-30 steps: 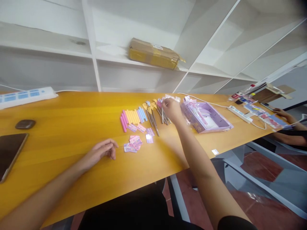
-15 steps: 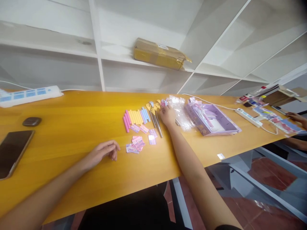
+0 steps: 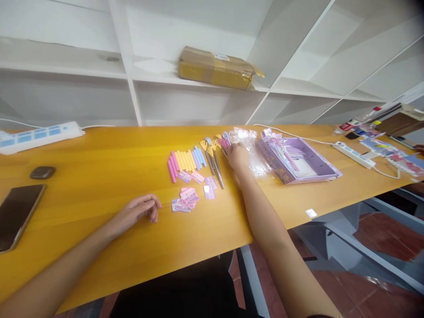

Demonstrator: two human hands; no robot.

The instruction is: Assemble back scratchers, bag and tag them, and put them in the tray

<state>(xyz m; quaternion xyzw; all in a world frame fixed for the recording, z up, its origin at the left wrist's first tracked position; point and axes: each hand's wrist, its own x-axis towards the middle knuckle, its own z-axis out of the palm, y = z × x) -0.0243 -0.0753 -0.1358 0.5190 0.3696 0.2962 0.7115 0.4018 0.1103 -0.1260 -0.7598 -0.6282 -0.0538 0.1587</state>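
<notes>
My right hand (image 3: 239,155) reaches to the far part of the table, beside pink and blue hand-shaped heads (image 3: 225,140) of back scratchers. Its fingers point down and are mostly hidden, so a grip cannot be made out. Just left of it lie back scratchers with yellow hand-shaped heads (image 3: 212,148) and metal rods. Pink, yellow and blue tubes (image 3: 185,160) lie in a row further left. Nearer me is a loose pile of small printed cards (image 3: 187,198), with several more cards above it. My left hand (image 3: 144,207) rests on the table left of the pile, fingers loosely bent, nothing in it.
Clear plastic bags (image 3: 253,152) and a purple tray (image 3: 311,176) holding wrapped items lie right of my right hand. Power strips (image 3: 39,137) and a phone (image 3: 20,216) are on the table. A taped carton (image 3: 217,68) sits on the shelf. Another person's hand (image 3: 420,148) shows far right.
My right hand has shifted slightly right, leaving more of the pink and blue heads in sight. My left hand stays resting. The view has turned a little.
</notes>
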